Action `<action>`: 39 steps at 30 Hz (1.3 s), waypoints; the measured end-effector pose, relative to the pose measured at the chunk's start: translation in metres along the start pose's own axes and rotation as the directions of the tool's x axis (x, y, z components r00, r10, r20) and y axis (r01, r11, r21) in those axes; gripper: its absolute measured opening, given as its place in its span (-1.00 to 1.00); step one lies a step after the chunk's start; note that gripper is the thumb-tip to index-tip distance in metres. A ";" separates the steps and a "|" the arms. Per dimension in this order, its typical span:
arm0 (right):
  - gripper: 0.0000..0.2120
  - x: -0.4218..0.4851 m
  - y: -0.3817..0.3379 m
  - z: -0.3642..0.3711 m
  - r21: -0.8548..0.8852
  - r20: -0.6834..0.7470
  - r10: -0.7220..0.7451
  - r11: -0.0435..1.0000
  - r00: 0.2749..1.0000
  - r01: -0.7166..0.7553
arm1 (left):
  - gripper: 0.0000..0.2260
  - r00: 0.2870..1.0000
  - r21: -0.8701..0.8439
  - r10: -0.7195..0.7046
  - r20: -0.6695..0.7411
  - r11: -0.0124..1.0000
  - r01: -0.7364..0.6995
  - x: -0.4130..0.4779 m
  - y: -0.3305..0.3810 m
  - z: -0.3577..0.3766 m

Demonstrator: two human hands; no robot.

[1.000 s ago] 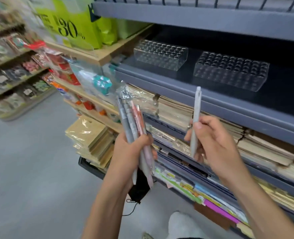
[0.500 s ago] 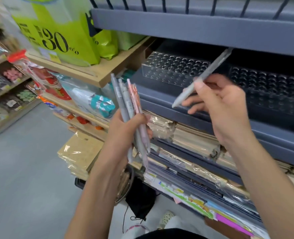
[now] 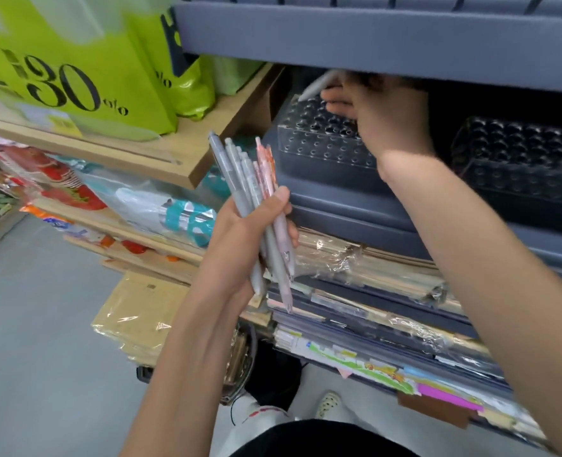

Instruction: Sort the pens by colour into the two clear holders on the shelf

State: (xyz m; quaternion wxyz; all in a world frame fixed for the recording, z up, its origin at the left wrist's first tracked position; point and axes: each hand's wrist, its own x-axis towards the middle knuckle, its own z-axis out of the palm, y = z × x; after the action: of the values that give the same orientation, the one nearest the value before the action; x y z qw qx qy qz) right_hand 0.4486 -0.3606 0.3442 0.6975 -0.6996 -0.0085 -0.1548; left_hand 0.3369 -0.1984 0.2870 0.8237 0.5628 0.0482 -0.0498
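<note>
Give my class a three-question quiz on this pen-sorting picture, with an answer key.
1. True or false: the right hand holds one grey pen at the left clear holder.
2. The left hand grips: A) nothing; B) a bundle of grey and pink pens; C) a single pen.
3. How many pens stand in the right clear holder?
Key: 1 true; 2 B; 3 none visible.

Grey floor [image 3: 35, 341] — grey shelving [image 3: 355, 37], wooden shelf [image 3: 230, 123]
</note>
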 end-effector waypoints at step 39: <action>-0.83 -0.040 -0.027 0.028 -0.479 0.382 0.174 0.877 0.908 0.033 | -0.92 0.976 0.022 -0.077 0.202 0.997 0.074 0.024 0.020 -0.052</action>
State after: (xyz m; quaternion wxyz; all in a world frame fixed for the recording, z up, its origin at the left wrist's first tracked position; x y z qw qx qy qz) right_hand 0.4096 -0.3244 0.3621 0.4919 -0.8655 -0.0916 0.0256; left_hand 0.3625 -0.1435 0.2830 0.8177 0.5586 -0.0149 -0.1383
